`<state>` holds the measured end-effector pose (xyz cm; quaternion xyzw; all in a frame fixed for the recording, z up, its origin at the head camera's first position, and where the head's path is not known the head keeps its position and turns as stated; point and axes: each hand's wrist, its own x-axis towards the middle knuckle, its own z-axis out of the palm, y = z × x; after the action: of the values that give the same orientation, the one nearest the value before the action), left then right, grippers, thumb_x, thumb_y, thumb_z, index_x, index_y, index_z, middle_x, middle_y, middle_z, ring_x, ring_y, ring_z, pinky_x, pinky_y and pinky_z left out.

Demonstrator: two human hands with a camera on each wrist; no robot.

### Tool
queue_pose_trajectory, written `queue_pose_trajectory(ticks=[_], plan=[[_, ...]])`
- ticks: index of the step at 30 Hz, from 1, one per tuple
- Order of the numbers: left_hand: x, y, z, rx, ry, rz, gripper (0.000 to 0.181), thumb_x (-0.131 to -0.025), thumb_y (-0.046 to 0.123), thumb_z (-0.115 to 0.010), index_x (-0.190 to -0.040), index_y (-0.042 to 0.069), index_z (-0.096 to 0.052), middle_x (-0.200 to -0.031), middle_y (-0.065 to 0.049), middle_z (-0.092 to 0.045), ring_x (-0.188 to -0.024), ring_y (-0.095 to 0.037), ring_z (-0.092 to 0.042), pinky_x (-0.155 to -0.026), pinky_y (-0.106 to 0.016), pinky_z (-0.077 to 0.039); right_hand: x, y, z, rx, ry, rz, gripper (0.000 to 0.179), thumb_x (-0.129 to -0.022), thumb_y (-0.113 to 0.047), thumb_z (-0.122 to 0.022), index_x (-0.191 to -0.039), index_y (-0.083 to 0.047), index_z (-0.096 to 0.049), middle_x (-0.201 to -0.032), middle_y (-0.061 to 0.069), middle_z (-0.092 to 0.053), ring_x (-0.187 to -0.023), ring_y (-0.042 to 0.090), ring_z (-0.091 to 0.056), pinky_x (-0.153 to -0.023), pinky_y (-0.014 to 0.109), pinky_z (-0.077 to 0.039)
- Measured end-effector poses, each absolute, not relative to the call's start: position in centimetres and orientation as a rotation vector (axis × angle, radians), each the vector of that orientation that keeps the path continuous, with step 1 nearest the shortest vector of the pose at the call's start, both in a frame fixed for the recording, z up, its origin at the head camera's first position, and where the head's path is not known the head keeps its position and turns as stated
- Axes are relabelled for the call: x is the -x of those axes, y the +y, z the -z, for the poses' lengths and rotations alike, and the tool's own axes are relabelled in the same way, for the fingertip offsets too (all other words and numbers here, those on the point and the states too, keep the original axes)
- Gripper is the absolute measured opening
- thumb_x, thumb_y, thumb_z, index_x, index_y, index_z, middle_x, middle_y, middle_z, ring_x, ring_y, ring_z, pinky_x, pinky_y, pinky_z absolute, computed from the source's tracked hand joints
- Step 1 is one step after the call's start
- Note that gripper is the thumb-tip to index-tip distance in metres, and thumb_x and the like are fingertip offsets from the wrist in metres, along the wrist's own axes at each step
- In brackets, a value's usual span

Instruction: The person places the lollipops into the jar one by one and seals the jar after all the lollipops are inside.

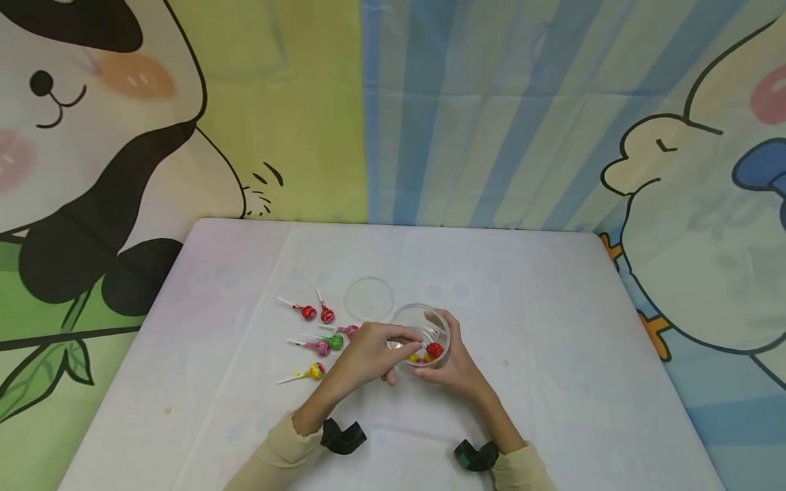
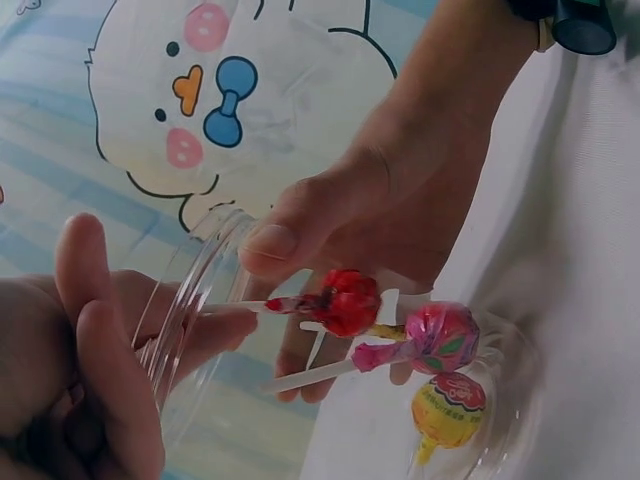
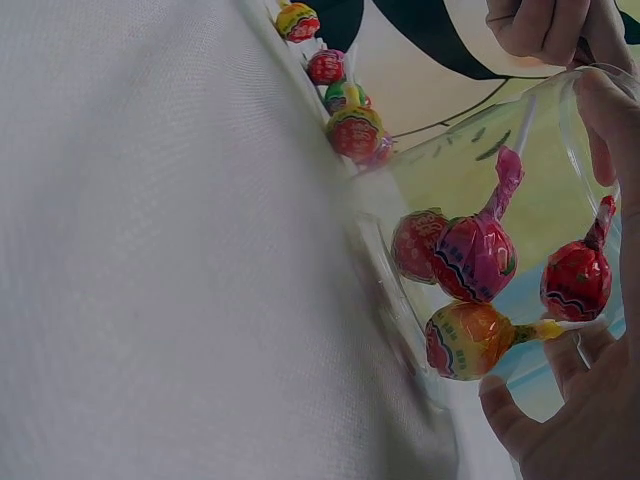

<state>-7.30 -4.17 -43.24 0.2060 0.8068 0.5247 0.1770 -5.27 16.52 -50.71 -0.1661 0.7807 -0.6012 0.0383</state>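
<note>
My right hand (image 1: 457,361) holds a clear plastic jar (image 1: 420,305) round its side, the mouth turned up toward the head camera. Over that mouth is my left hand (image 1: 371,354), its thumb and fingers pinching the white stick of a red lollipop (image 2: 350,303). The candy end of this lollipop is inside the jar. Also inside are a pink lollipop (image 2: 443,337) and a yellow lollipop (image 2: 448,410), low in the jar. In the right wrist view, the right fingers (image 3: 510,415) curve about the clear wall.
Left of the hands, several wrapped lollipops lie on the white table, among them a red one (image 1: 308,313), a green one (image 1: 334,341) and a yellow one (image 1: 316,372). A clear round lid (image 1: 347,300) lies flat behind the left hand. Printed cloth (image 1: 295,109) hangs behind the table.
</note>
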Motion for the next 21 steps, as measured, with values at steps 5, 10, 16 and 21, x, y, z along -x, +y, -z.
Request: queue_pose_trajectory(ticks=[5,10,16,21], plan=[[7.4,-3.87,43.07,-0.641,2.312,-1.412,0.017,-0.092,0.025,-0.066,-0.103,0.014,-0.074,-0.093,-0.002,-0.075,-0.038,-0.008,-0.059,-0.043,-0.024,-0.045,5.25,16.61,50.78,0.527,2.413,1.836,0.105,-0.07,-0.015,-0.086,-0.148,-0.017,-0.016,-0.15,0.017,-0.033,-0.131,0.042,-0.042,-0.101,0.027,-0.045],[7.38,-3.62,42.79,-0.655,2.335,-1.363,0.017,-0.093,0.023,-0.063,-0.102,0.014,-0.074,-0.09,-0.004,-0.076,-0.038,-0.006,-0.059,-0.046,-0.023,-0.045,5.36,16.66,50.8,0.517,2.447,1.806,0.106,-0.068,-0.017,-0.087,-0.148,-0.017,-0.017,-0.149,0.02,-0.035,-0.133,0.04,-0.041,-0.106,0.034,-0.041],[7.2,-3.51,42.51,-0.63,2.393,-1.285,0.019,-0.093,0.024,-0.062,-0.104,0.014,-0.073,-0.093,-0.002,-0.076,-0.038,-0.002,-0.057,-0.044,-0.022,-0.043,5.48,16.71,50.88,0.525,2.473,1.782,0.106,-0.068,-0.019,-0.087,-0.148,-0.017,-0.017,-0.148,0.022,-0.035,-0.133,0.04,-0.041,-0.107,0.033,-0.038],[7.05,-3.67,42.33,-0.629,2.412,-1.27,0.02,-0.094,0.023,-0.062,-0.109,0.016,-0.072,-0.091,-0.003,-0.075,-0.039,-0.001,-0.058,-0.045,-0.022,-0.042,5.37,16.71,50.82,0.501,2.468,1.777,0.105,-0.069,-0.02,-0.087,-0.148,-0.018,-0.016,-0.149,0.023,-0.035,-0.134,0.04,-0.04,-0.108,0.038,-0.038]])
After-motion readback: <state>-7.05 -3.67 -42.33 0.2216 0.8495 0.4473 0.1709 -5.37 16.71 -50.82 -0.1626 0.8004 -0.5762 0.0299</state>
